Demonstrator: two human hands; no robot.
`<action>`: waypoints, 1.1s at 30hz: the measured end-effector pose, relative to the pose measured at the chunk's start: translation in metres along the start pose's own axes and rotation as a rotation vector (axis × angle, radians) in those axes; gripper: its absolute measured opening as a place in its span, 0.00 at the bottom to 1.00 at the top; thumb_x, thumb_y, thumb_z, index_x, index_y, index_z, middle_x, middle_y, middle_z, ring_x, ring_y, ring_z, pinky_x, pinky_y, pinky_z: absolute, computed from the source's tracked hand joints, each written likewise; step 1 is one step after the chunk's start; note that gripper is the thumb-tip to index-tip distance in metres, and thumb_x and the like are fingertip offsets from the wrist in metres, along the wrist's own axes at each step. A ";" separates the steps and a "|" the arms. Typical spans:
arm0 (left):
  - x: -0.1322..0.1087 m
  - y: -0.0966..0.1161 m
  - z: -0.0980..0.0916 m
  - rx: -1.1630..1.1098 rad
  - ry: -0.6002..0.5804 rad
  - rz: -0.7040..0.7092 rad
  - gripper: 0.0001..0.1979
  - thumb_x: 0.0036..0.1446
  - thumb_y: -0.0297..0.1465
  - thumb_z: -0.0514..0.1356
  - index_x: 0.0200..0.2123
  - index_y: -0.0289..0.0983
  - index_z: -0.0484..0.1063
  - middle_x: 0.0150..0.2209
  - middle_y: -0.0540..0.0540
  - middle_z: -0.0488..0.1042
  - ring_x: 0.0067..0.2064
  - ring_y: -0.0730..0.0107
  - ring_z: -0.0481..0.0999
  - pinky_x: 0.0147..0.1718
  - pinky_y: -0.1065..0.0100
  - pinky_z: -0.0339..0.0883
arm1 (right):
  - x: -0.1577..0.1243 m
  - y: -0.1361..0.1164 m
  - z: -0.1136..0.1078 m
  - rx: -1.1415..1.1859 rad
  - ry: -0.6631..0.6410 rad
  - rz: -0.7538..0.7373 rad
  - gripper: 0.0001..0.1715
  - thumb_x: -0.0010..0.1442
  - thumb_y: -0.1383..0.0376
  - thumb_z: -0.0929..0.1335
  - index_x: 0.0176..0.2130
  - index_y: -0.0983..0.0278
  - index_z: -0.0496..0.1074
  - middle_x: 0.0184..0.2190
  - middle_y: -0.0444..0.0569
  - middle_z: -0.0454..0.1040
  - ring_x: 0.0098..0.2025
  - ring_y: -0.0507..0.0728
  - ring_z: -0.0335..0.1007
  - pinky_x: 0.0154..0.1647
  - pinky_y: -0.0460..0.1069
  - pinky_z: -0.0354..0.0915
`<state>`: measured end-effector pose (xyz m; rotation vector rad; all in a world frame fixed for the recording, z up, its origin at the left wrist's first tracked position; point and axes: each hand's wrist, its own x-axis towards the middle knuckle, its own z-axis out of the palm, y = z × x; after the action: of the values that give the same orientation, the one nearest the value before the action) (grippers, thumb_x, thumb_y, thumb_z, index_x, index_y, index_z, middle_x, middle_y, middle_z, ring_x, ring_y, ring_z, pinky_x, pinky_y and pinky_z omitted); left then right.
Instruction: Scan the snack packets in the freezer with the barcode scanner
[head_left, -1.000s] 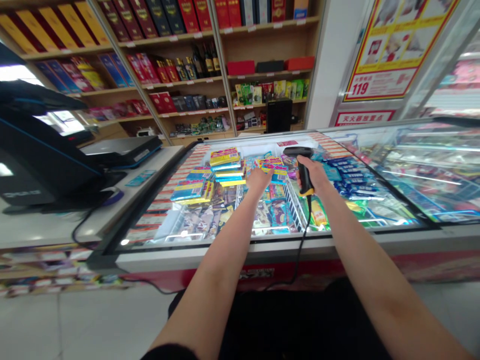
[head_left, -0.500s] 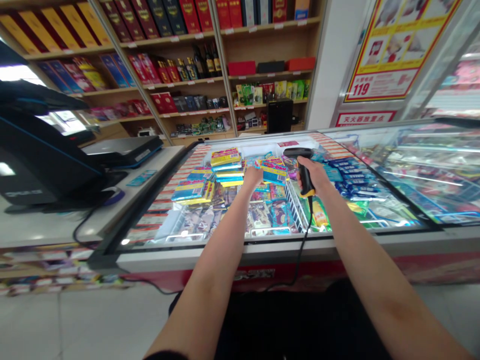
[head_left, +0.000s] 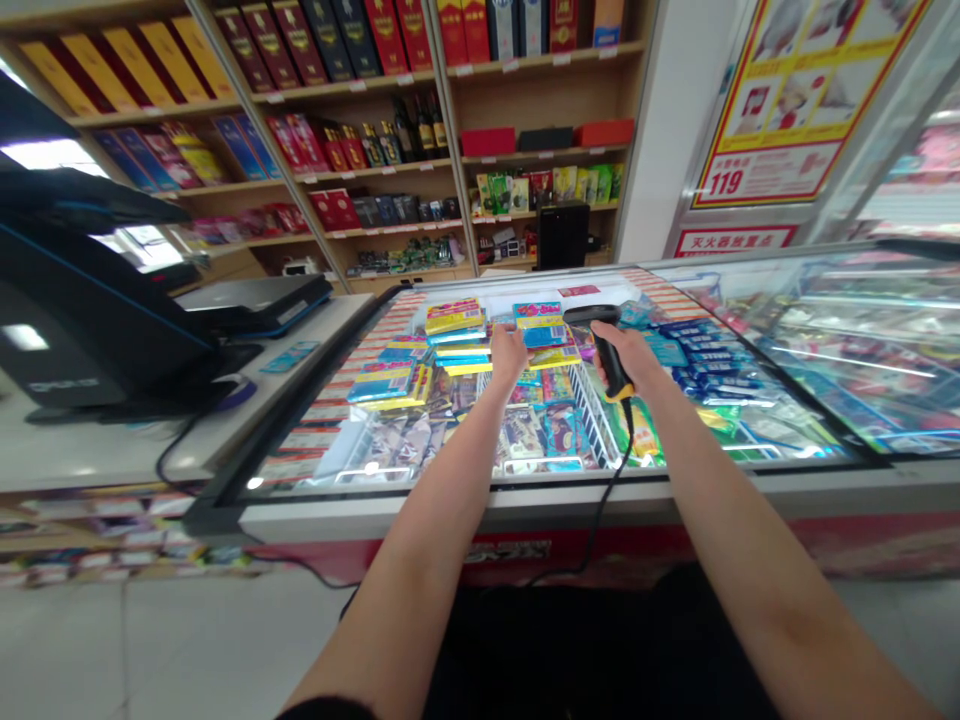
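Note:
Over the freezer's glass top (head_left: 300, 440), my left hand (head_left: 508, 352) is closed on the left edge of a blue and yellow packet (head_left: 541, 325). More such packets lie under and beside it. My right hand (head_left: 626, 352) grips a black and yellow handheld scanner (head_left: 611, 358), whose head is close to the right side of the held packet. A black cable hangs from the scanner's handle. Left of my left hand are piles of blue and yellow packets (head_left: 455, 318) and a lower pile (head_left: 382, 382) nearer the front left.
A black checkout machine (head_left: 97, 300) and a scale (head_left: 255, 300) stand on the counter at left. Blue packets (head_left: 705, 350) lie to the right. Shelves (head_left: 375, 170) with boxes and bottles rise behind. The scanner cable (head_left: 600, 510) hangs over the freezer's front edge.
The packet in my left hand has turned and now lies flatter and straighter before the scanner. My right hand keeps the scanner nearly where it was. The whole view has shifted slightly.

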<state>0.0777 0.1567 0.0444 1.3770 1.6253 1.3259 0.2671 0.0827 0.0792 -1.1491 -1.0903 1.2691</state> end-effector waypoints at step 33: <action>0.002 -0.005 0.003 0.043 0.023 0.041 0.15 0.66 0.28 0.47 0.54 0.35 0.62 0.44 0.43 0.77 0.38 0.71 0.80 0.32 0.73 0.74 | -0.001 0.000 -0.005 -0.102 -0.078 0.005 0.16 0.56 0.56 0.70 0.26 0.64 0.66 0.13 0.46 0.68 0.10 0.52 0.61 0.08 0.45 0.60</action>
<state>0.0784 0.1596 0.0385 1.4325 1.6577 1.3417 0.2720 0.0812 0.0786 -1.1870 -1.2221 1.2835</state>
